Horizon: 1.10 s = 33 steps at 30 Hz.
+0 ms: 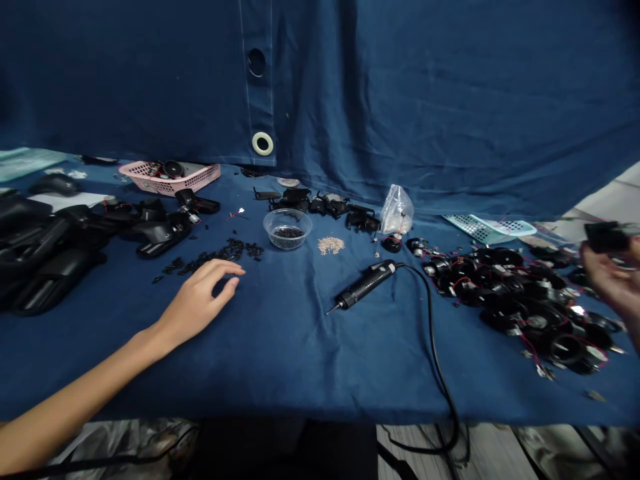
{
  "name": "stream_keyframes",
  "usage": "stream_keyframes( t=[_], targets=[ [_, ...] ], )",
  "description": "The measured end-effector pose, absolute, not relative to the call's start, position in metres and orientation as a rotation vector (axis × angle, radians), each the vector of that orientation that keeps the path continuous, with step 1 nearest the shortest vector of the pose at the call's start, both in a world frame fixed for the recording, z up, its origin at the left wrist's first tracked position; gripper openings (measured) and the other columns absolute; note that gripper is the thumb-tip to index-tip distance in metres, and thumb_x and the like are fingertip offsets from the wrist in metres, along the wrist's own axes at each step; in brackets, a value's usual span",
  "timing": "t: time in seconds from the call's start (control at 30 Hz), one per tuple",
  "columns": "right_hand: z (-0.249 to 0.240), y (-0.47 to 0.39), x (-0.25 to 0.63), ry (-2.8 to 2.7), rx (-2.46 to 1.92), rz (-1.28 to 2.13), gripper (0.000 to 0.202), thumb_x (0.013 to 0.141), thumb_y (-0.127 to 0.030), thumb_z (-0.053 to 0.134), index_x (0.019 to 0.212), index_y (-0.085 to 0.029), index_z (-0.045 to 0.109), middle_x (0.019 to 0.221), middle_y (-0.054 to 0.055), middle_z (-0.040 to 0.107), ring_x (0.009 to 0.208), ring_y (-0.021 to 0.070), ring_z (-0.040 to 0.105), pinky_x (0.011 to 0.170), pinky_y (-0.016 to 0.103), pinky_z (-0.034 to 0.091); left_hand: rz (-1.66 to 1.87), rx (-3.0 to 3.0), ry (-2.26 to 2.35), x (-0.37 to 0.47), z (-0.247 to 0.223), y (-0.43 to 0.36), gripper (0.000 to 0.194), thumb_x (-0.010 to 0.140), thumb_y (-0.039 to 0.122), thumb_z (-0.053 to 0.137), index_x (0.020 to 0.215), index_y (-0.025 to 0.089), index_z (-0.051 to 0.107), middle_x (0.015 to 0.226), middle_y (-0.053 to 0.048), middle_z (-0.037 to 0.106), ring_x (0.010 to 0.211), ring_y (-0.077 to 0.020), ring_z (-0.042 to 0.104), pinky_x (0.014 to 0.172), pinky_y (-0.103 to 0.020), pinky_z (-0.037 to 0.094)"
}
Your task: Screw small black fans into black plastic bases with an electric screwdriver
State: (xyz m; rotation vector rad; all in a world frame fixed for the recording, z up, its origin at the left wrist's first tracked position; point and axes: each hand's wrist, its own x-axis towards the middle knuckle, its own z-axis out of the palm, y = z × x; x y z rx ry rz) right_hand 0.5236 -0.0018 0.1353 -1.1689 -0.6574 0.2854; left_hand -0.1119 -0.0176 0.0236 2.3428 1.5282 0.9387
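The right hand (607,279) grips a black part (606,236). The left hand (199,298) curls half-open, seemingly empty; an electric screwdriver (367,285) lies between them, probably for easy reach.

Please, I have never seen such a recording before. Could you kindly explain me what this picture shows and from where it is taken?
There is no machine here: a person works with two bare hands, and one head-worn camera looks forward and down.

The left hand is open, with nothing visible in it, beside small black pieces. The right hand, at the picture's edge, holds a black part, too blurred to identify.

On the blue cloth lie a powered screwdriver, a clear bowl of dark bits and a heap of tiny metallic pieces. Larger black casings lie far left; round black parts with red wires lie right.
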Motion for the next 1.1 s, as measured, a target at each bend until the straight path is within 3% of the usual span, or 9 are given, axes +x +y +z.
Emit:
stream_keyframes(
  t=[0.1, 0.17, 0.27, 0.4, 0.57, 0.73, 0.87, 0.93, 1.1],
  targets=[
    [0.126, -0.003, 0.457, -0.588, -1.345, 0.475, 0.02, 0.088, -0.017, 0.058, 0.101, -0.011, 0.071, 0.133, 0.02, 0.058, 0.125, 0.0236, 0.056, 0.08, 0.024, 0.052, 0.973, 2.383, 1.294, -0.066, 0.034, -0.032, 0.02, 0.096, 0.032, 0.046, 0.11, 0.026, 0.059, 0.114, -0.005, 0.063, 0.11, -0.0227, 0.059, 0.099, -0.041, 0.046],
    [0.107, -0.015, 0.391, -0.8, -1.281, 0.695, 0.035, 0.092, -0.027, 0.057, 0.124, -0.013, 0.061, 0.145, 0.019, 0.047, 0.132, 0.0229, 0.05, 0.095, 0.025, 0.051, 1.005, 2.385, 1.097, -0.027, 0.04, -0.044, 0.021, 0.095, 0.027, 0.049, 0.115, 0.027, 0.056, 0.112, -0.005, 0.064, 0.108, -0.0217, 0.06, 0.097, -0.04, 0.049],
    [0.074, -0.042, 0.289, -0.89, -1.063, 1.047, 0.035, 0.087, -0.031, 0.063, 0.12, -0.021, 0.06, 0.144, 0.01, 0.05, 0.128, 0.0222, 0.055, 0.106, 0.032, 0.048, 1.171, 2.295, 0.908, 0.025, 0.04, -0.061, 0.043, 0.091, 0.026, 0.058, 0.132, 0.029, 0.045, 0.124, -0.008, 0.057, 0.117, -0.0243, 0.056, 0.101, -0.043, 0.049],
    [0.042, -0.076, 0.203, -0.79, -0.981, 1.222, 0.038, 0.076, -0.031, 0.074, 0.11, -0.027, 0.057, 0.122, 0.003, 0.063, 0.108, 0.0196, 0.066, 0.1, 0.041, 0.054, 1.274, 2.153, 0.9, 0.052, 0.024, -0.074, 0.073, 0.087, 0.036, 0.067, 0.146, 0.034, 0.025, 0.138, -0.013, 0.044, 0.129, -0.0297, 0.046, 0.102, -0.051, 0.049],
    [0.029, -0.098, 0.168, -0.853, -1.042, 1.237, 0.046, 0.072, -0.034, 0.076, 0.112, -0.028, 0.053, 0.113, 0.003, 0.06, 0.097, 0.0162, 0.065, 0.085, 0.031, 0.058, 1.37, 2.07, 1.092, 0.039, 0.013, -0.079, 0.061, 0.085, 0.032, 0.07, 0.136, 0.033, 0.036, 0.13, -0.011, 0.047, 0.124, -0.0294, 0.048, 0.103, -0.052, 0.046],
    [0.026, -0.098, 0.171, -1.07, -1.083, 1.142, 0.058, 0.07, -0.035, 0.078, 0.12, -0.028, 0.05, 0.127, 0.006, 0.054, 0.112, 0.02, 0.06, 0.093, 0.035, 0.054, 1.35, 2.059, 1.087, 0.023, 0.02, -0.079, 0.05, 0.085, 0.029, 0.069, 0.129, 0.026, 0.045, 0.125, -0.009, 0.052, 0.12, -0.0252, 0.052, 0.103, -0.044, 0.046],
    [0.037, -0.086, 0.202, -1.659, -1.036, 0.917, 0.093, 0.067, -0.029, 0.082, 0.146, -0.037, 0.034, 0.156, 0.002, 0.03, 0.145, 0.0229, 0.028, 0.118, 0.041, 0.031, 1.223, 2.088, 0.949, 0.012, 0.025, -0.076, 0.056, 0.081, 0.023, 0.07, 0.132, 0.027, 0.046, 0.126, -0.007, 0.056, 0.117, -0.0242, 0.055, 0.102, -0.04, 0.046],
    [0.046, -0.08, 0.216, -1.943, -1.023, 0.896, 0.077, 0.075, -0.031, 0.076, 0.143, -0.036, 0.041, 0.151, 0.001, 0.04, 0.145, 0.022, 0.031, 0.12, 0.041, 0.026, 1.156, 2.098, 0.896, 0.007, 0.026, -0.074, 0.057, 0.08, 0.02, 0.068, 0.132, 0.028, 0.047, 0.124, -0.006, 0.058, 0.114, -0.0233, 0.057, 0.1, -0.039, 0.047],
    [0.057, -0.076, 0.23, -2.155, -1.152, 0.692, 0.033, 0.082, -0.038, 0.069, 0.112, -0.024, 0.062, 0.109, 0.003, 0.065, 0.103, 0.0189, 0.062, 0.094, 0.033, 0.048, 1.059, 2.06, 0.913, 0.003, 0.021, -0.073, 0.054, 0.08, 0.024, 0.07, 0.13, 0.028, 0.05, 0.122, -0.005, 0.06, 0.112, -0.023, 0.058, 0.099, -0.038, 0.047]
  ],
)
